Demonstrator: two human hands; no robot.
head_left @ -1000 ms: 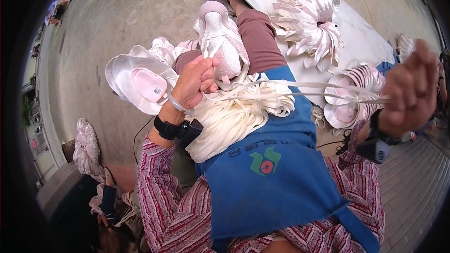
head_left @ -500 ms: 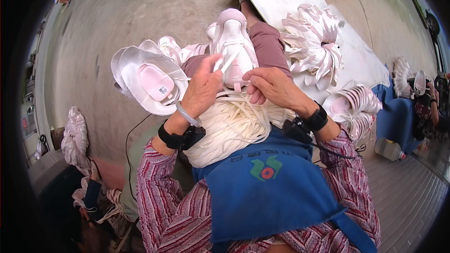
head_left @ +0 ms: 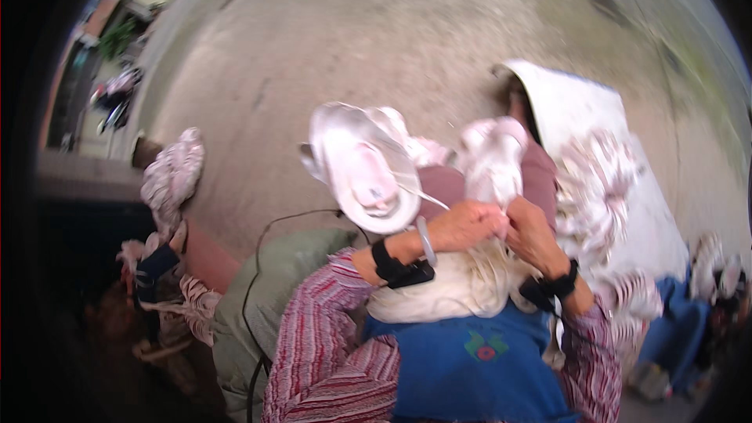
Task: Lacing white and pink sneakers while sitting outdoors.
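Observation:
A white and pink shoe upper [head_left: 495, 158] lies in front of me over my leg, blurred by motion. At its near end my left hand [head_left: 475, 223] is closed, with a white shoelace [head_left: 427, 198] trailing from it to the left. Close beside it, my right hand [head_left: 535, 229] is closed too, fingertips pressed together; what is in them is too blurred to make out. Under both hands, a heap of off-white laces [head_left: 446, 290] fills my lap, on the blue apron [head_left: 470, 376].
Left of my knees stand nested shoe uppers [head_left: 364, 164]. A ring of uppers [head_left: 599, 196] rests on a white sheet [head_left: 654, 227] at right, more uppers [head_left: 634, 298] nearer me. A green sack [head_left: 290, 274] with a black cable [head_left: 252, 313] is at left, near another bundle [head_left: 174, 176].
The view has swung left, shifting everything rightward and lower. My hands, apart before with the lace strung near the left one, have come together at the shoe upper's near end.

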